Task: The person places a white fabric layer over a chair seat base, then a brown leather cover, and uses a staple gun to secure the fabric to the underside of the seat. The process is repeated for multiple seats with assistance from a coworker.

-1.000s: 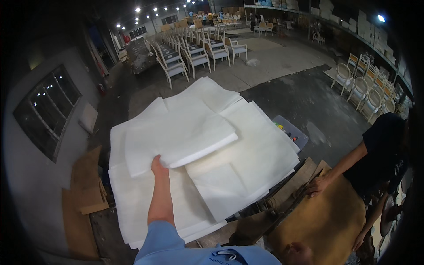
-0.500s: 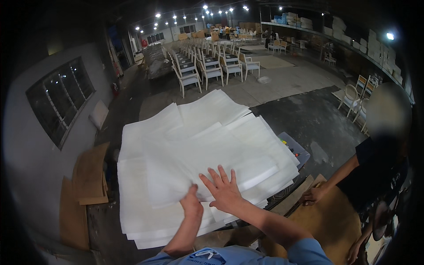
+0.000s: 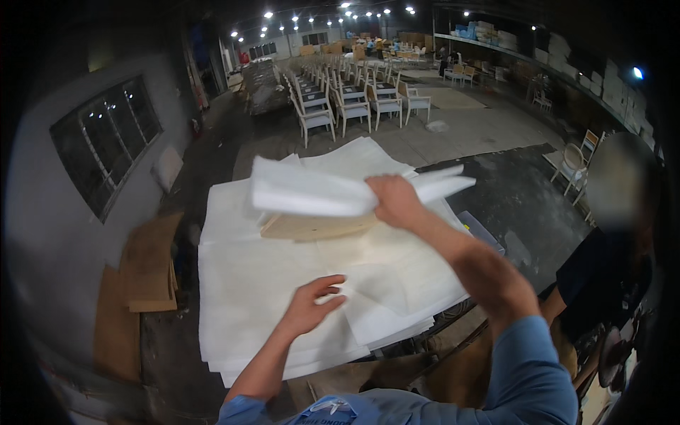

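Note:
A stack of white foam sheets [image 3: 241,297] covers the work surface in front of me. Its loose edges overlap unevenly. Above the far part of the stack, my right hand [image 3: 398,202] grips a folded white foam sheet [image 3: 312,190], blurred a little by motion. From under this fold shows the edge of a pale wooden board [image 3: 319,228]; whether my fingers also hold the board is hidden. My left hand [image 3: 314,304] hovers low over the near sheets, thumb and fingers apart, with nothing in it.
At my right stands a person in dark clothes [image 3: 602,265]. A clear plastic bin [image 3: 484,232] sits beyond the stack's right edge. Brown curved panels [image 3: 150,262] lean at the left, near the wall. Rows of pale-framed chairs [image 3: 350,103] stand farther ahead.
My right hand has gone from lying flat on the sheets to gripping a foam sheet, raised and folded away from me. The wooden board now shows. My left hand has opened.

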A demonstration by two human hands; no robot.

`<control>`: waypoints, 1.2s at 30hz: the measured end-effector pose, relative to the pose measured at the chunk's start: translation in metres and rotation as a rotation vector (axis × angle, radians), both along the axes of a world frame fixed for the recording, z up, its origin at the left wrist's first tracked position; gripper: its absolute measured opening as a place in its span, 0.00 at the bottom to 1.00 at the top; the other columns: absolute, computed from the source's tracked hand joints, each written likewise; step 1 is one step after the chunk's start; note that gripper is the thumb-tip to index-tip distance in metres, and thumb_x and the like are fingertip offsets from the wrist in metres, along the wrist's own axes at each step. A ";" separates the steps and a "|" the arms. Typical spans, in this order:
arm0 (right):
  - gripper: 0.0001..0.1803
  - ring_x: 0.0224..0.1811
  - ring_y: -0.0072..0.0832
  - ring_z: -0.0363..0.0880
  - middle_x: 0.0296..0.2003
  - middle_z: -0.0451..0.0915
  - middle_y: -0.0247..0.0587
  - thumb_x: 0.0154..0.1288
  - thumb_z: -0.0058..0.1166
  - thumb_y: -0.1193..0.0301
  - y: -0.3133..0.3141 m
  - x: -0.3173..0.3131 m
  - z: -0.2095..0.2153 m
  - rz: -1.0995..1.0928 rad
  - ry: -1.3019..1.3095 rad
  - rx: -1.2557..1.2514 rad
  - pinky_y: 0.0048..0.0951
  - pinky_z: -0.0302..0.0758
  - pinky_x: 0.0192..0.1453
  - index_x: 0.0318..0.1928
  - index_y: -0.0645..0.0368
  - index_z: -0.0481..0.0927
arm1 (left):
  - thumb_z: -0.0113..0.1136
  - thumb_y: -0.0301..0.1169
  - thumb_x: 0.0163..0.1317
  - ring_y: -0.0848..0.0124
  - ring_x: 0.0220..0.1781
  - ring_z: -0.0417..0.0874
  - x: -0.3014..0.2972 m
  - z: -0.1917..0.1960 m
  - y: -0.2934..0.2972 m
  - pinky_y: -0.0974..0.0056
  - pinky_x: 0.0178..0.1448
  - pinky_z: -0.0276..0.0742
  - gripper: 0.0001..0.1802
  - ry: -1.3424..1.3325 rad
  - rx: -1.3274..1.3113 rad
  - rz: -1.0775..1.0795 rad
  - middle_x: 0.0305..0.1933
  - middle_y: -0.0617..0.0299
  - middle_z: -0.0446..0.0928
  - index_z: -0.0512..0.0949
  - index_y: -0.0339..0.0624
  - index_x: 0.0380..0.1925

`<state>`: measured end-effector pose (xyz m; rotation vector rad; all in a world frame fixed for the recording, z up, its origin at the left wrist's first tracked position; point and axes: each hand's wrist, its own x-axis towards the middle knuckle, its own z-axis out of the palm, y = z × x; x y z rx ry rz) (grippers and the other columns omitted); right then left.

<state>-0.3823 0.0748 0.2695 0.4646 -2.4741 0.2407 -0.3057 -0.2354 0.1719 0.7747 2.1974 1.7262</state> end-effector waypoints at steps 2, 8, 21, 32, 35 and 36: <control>0.22 0.48 0.59 0.85 0.41 0.88 0.55 0.54 0.64 0.72 -0.011 0.002 0.070 0.100 0.005 -0.010 0.55 0.81 0.54 0.53 0.56 0.86 | 0.68 0.30 0.75 0.68 0.63 0.86 -0.017 0.003 -0.055 0.62 0.71 0.80 0.18 0.127 -0.002 0.189 0.55 0.58 0.89 0.84 0.35 0.62; 0.18 0.43 0.40 0.90 0.42 0.92 0.48 0.59 0.77 0.65 0.010 0.068 0.252 0.203 -0.189 -0.016 0.43 0.82 0.52 0.48 0.59 0.89 | 0.47 0.44 0.89 0.65 0.68 0.80 -0.133 0.061 -0.158 0.57 0.77 0.71 0.24 0.544 0.581 0.882 0.65 0.56 0.82 0.77 0.38 0.69; 0.27 0.50 0.36 0.90 0.48 0.92 0.46 0.60 0.80 0.66 0.108 0.114 0.272 -0.211 -0.392 -0.157 0.38 0.82 0.59 0.59 0.62 0.88 | 0.68 0.51 0.74 0.57 0.73 0.80 -0.060 0.025 -0.007 0.52 0.76 0.76 0.41 -0.633 1.021 -0.340 0.72 0.54 0.80 0.70 0.37 0.77; 0.38 0.62 0.49 0.86 0.56 0.89 0.53 0.52 0.83 0.65 0.116 0.100 0.224 -0.155 -0.414 0.006 0.46 0.79 0.66 0.64 0.60 0.84 | 0.80 0.36 0.56 0.58 0.68 0.83 0.018 -0.016 0.022 0.54 0.75 0.76 0.49 -0.376 0.392 0.036 0.66 0.50 0.82 0.69 0.32 0.76; 0.43 0.70 0.50 0.79 0.67 0.82 0.53 0.56 0.79 0.58 0.053 0.089 0.262 -0.025 -0.237 0.174 0.47 0.76 0.73 0.72 0.55 0.79 | 0.79 0.37 0.59 0.54 0.66 0.85 0.011 -0.030 0.018 0.53 0.72 0.81 0.48 -0.388 0.624 0.072 0.68 0.48 0.81 0.68 0.32 0.77; 0.44 0.73 0.49 0.78 0.70 0.80 0.52 0.59 0.77 0.55 0.025 0.093 0.281 0.057 -0.095 0.238 0.47 0.75 0.76 0.74 0.54 0.77 | 0.79 0.38 0.59 0.53 0.66 0.85 0.008 -0.025 0.008 0.52 0.72 0.82 0.48 -0.430 0.721 0.052 0.68 0.48 0.81 0.67 0.32 0.77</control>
